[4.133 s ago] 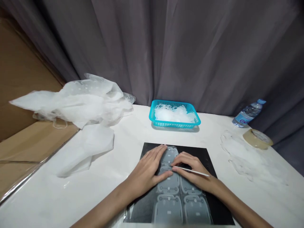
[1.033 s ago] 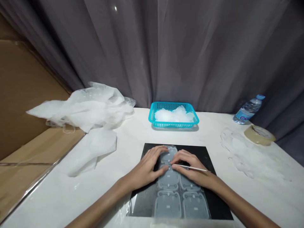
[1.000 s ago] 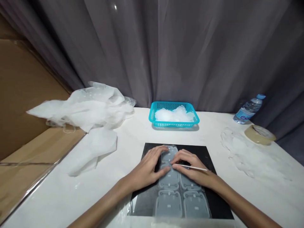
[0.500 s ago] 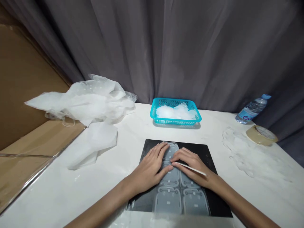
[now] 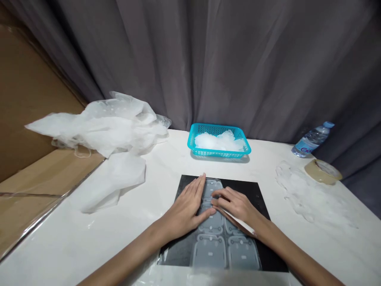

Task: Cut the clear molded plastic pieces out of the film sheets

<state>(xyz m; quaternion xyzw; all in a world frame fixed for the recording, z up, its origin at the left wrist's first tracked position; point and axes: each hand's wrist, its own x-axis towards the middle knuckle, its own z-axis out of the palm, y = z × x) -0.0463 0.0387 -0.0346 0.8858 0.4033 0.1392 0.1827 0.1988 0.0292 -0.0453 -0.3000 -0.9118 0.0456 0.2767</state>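
Note:
My left hand (image 5: 187, 206) lies flat on a sheet of translucent grey rounded-rectangle pieces (image 5: 210, 252), fingers stretched toward the far edge and thumb out to the right. Under the sheet is a black board (image 5: 178, 254). My right hand (image 5: 235, 204) is closed round a slim white stick-like tool (image 5: 241, 225), which slants back toward the wrist. Its front end is hidden by my fingers, so its exact kind does not show. The right fingertips rest over the upper middle of the sheet, close to the left thumb.
Beyond the board stands a turquoise basket (image 5: 219, 155) holding white filmy material (image 5: 216, 141). Crumpled white sheeting (image 5: 110, 127) lies at left beside cardboard (image 5: 35, 171). On the right are a water bottle (image 5: 311, 141), a tape roll (image 5: 323, 172) and thin clear film (image 5: 309, 198).
My left fingers have straightened and drawn together, reaching slightly farther. My right hand has shifted a little left, its fingers more curled, and the white tool has tilted more steeply.

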